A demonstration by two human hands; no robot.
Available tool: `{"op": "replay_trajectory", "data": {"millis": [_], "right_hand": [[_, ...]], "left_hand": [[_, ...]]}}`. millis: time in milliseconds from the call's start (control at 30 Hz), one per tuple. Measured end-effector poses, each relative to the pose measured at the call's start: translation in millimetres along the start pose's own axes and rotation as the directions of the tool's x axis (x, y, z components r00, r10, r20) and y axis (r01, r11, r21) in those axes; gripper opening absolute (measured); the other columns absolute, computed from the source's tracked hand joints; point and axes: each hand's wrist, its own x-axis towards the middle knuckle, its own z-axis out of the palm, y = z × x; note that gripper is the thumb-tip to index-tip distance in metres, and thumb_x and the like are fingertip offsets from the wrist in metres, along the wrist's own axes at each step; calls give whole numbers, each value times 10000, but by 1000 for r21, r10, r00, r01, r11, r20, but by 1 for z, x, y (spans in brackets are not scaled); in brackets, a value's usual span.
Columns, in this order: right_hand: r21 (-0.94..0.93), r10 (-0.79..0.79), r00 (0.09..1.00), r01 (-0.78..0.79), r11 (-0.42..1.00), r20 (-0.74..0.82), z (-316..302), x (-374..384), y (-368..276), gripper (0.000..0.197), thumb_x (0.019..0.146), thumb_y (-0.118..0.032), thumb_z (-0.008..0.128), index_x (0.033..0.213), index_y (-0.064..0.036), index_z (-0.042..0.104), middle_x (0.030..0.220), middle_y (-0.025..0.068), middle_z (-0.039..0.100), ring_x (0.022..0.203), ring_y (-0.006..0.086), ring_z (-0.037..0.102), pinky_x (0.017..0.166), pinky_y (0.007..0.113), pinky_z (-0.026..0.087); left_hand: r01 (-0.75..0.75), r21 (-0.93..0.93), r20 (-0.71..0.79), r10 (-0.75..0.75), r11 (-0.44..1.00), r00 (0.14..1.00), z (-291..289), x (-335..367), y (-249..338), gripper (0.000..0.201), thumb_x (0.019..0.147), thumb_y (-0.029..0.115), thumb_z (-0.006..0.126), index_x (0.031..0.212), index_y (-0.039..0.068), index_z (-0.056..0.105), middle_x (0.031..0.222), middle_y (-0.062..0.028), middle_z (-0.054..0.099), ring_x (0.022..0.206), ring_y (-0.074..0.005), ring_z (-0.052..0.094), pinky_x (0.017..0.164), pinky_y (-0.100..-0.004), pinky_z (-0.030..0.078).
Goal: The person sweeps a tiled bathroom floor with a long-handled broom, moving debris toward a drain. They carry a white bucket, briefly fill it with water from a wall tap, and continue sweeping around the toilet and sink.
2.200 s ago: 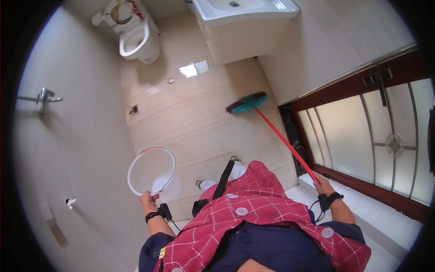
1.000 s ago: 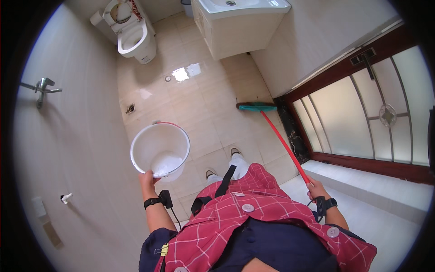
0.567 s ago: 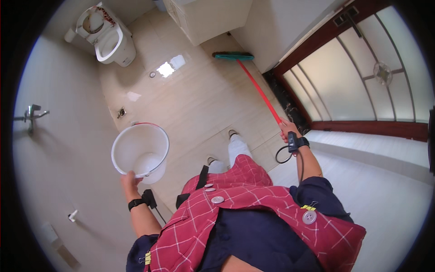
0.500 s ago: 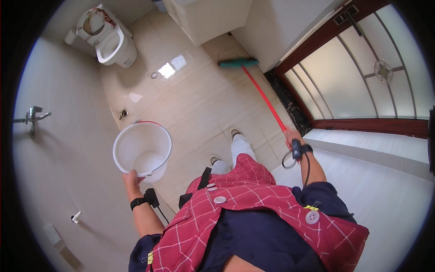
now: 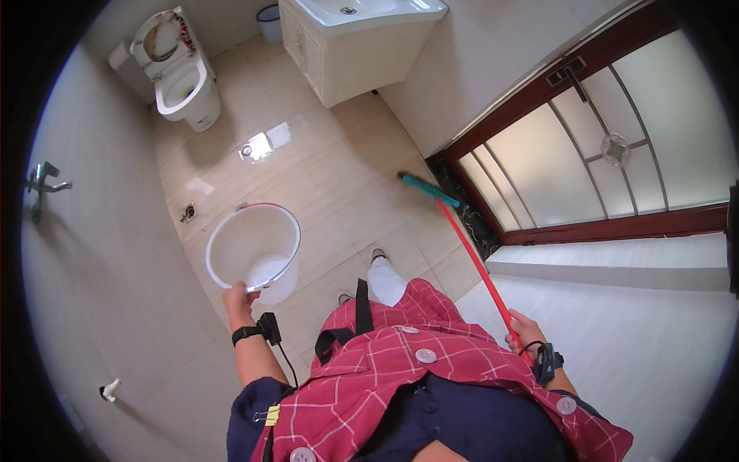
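Observation:
My left hand (image 5: 240, 300) grips the near rim of a white plastic bucket (image 5: 245, 245), which is tilted so its inside faces me; nothing shows in it. A thin red line edges part of its far rim. On the other side, my right hand (image 5: 526, 331) is wrapped round the red handle of a broom (image 5: 483, 273). The broom's teal head (image 5: 429, 189) with dark bristles is by the black door sill, near the floor. Whether the bristles touch the floor I cannot tell.
Beyond the bucket is a white toilet (image 5: 188, 96) with its lid up. A washbasin cabinet (image 5: 362, 58) juts from the far wall, with a small bin (image 5: 270, 27) beside it. A glazed, brown-framed door (image 5: 585, 154) is at right. Floor drains (image 5: 188, 212) and a wall tap (image 5: 45, 185) are at left.
My right hand has drawn the broom back toward me, bringing its head from near the wall corner to the door sill. The bucket stays in my left hand. The view has shifted.

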Motion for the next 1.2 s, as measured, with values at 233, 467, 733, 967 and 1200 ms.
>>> {"op": "replay_trajectory", "data": {"millis": [233,467,733,967,1200], "right_hand": [[634,-251,913,-10,773,322,0,-32,-85,438,956,-149,430,1382,-191,336,750,21,447,500,28,363,379,141,322],[724,-323,891,-10,689,320,-18,-81,-127,469,949,-91,381,1407,-100,282,747,35,426,489,30,352,358,138,322],[821,-253,842,-324,470,477,39,113,-276,60,905,-30,418,855,-5,436,652,29,449,471,90,431,402,175,401],[284,-357,756,233,930,549,81,57,-340,234,942,-151,414,721,-80,446,621,-40,429,458,18,387,371,154,291],[410,-230,785,-33,912,575,71,9,-359,278,984,-183,393,1202,-11,397,727,27,450,502,43,420,393,160,416]], "left_hand": [[-40,63,49,37,997,998,11,-2,15,316,735,17,431,969,-183,503,726,-231,609,469,-281,610,380,-321,514],[-63,43,-27,64,997,998,27,-5,22,354,730,18,441,1016,-183,499,781,-238,614,507,-290,626,403,-323,542],[43,26,-114,-39,999,993,44,-21,26,372,731,-1,442,1052,-186,470,787,-247,611,471,-289,616,393,-314,549],[16,-31,-145,-20,999,989,36,-25,22,440,721,-25,422,1152,-89,489,921,-230,624,663,-314,668,413,-358,566],[111,-220,-185,-153,969,971,23,-15,3,332,730,-24,430,1018,-174,496,770,-252,617,479,-318,627,338,-333,521]]}}
